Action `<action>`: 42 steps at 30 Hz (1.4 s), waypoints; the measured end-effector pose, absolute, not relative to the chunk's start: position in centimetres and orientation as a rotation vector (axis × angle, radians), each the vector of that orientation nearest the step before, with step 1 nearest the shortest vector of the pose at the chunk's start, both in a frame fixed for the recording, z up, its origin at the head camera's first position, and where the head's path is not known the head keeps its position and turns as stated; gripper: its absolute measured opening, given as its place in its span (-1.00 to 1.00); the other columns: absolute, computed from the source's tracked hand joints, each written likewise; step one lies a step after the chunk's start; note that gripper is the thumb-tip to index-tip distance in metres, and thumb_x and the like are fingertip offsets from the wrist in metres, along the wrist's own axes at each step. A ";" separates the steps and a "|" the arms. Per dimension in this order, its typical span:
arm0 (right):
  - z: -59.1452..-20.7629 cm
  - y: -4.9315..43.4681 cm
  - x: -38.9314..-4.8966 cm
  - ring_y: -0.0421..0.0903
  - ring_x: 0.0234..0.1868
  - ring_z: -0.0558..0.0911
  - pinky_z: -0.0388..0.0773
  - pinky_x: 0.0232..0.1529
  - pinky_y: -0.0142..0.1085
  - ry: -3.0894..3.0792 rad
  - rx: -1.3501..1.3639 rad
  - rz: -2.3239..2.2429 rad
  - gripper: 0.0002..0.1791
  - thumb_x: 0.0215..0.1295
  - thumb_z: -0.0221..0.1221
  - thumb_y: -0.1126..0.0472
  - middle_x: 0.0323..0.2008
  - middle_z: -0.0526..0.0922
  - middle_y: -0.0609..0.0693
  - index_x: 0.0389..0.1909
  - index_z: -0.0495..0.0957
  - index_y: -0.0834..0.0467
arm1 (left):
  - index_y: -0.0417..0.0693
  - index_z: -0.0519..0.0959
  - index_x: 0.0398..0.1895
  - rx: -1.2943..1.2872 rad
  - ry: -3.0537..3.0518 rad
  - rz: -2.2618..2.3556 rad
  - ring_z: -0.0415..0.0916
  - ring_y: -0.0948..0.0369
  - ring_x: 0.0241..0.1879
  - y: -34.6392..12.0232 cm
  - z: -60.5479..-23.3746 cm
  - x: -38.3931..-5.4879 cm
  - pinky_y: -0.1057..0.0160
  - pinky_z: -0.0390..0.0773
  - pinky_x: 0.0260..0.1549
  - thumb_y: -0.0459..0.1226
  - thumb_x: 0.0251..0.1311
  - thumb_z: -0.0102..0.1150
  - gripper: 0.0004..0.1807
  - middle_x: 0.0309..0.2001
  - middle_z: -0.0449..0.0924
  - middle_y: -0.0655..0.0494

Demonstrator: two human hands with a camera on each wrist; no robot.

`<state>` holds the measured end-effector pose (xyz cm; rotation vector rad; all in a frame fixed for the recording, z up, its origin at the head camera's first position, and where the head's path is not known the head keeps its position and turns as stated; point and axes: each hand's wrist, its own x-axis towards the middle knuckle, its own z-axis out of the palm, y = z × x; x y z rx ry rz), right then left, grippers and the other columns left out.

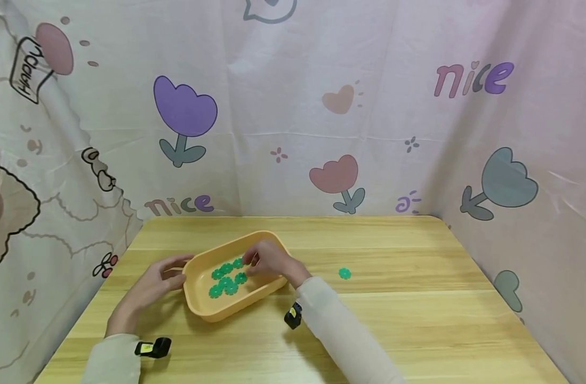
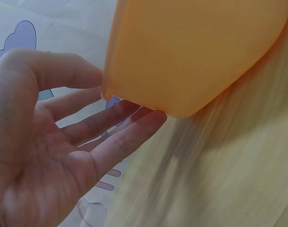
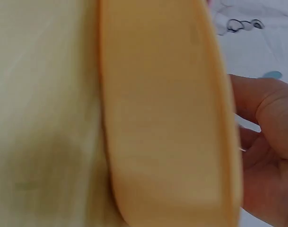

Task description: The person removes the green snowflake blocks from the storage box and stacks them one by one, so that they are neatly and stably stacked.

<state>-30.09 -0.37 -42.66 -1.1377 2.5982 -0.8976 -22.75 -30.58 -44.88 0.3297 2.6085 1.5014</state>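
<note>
A yellow-orange plastic basket [image 1: 197, 306] stands tilted crosswise on the table. Inside it lie several small green flower-shaped discs [image 1: 227, 282], grouped toward its middle. At the basket's left end, my left hand [image 1: 151, 282] touches the outer wall and rim; thumb and fairly straight fingers [image 2: 129, 142] meet the edge in the left wrist view. My right hand [image 1: 271, 258] reaches over the near right rim into the basket, fingertips down beside the discs. Its fingertips are hidden behind the basket wall in the right wrist view, so I cannot tell whether they hold a disc.
One green flower-shaped disc [image 1: 345, 273] lies on the wooden table [image 1: 417, 320] to the right of the basket. A printed cloth [image 1: 273, 106] hangs behind the table and along both sides. Small black wrist devices [image 1: 153, 348] sit at both sleeves.
</note>
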 end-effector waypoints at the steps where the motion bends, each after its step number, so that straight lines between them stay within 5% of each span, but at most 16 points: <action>1: -42.8 -0.6 -30.0 -0.21 -0.30 0.64 0.49 -0.30 -0.61 2.606 -1.138 -0.870 -0.78 0.05 0.37 0.27 -0.28 0.75 -0.02 -0.23 0.70 0.17 | -0.13 0.27 0.36 0.329 2.612 1.499 0.51 -0.12 0.09 -30.6 -44.9 -22.8 0.44 0.59 -0.11 -0.29 0.28 0.10 -0.43 0.21 0.39 -0.27; 13: -43.8 -3.1 -29.5 -0.15 -0.17 0.64 0.51 -0.23 -0.61 2.562 -1.127 -0.787 -0.72 0.05 0.37 0.33 -0.19 0.74 -0.02 -0.16 0.69 0.18 | -0.12 0.28 0.35 0.347 2.615 1.493 0.53 -0.06 0.08 -30.7 -45.0 -22.8 0.43 0.59 -0.11 -0.28 0.28 0.10 -0.44 0.21 0.39 -0.27; 25: -45.4 -3.8 -30.1 -0.32 -0.42 0.45 0.43 -0.43 -0.60 2.639 -1.118 -0.649 -0.74 0.02 0.37 0.35 -0.31 0.72 -0.08 -0.20 0.72 0.13 | -0.14 0.26 0.36 0.353 2.593 1.508 0.56 0.07 0.04 -30.8 -45.2 -22.8 0.41 0.61 -0.12 -0.27 0.29 0.09 -0.43 0.20 0.38 -0.28; 42: -44.7 -3.0 -30.0 -0.26 -0.25 0.60 0.50 -0.27 -0.61 2.639 -1.135 -0.630 -0.72 0.02 0.38 0.31 -0.23 0.73 -0.05 -0.18 0.70 0.16 | -0.14 0.26 0.36 0.369 2.590 1.515 0.56 0.06 0.04 -30.8 -45.1 -22.9 0.37 0.63 -0.13 -0.29 0.29 0.09 -0.44 0.20 0.38 -0.29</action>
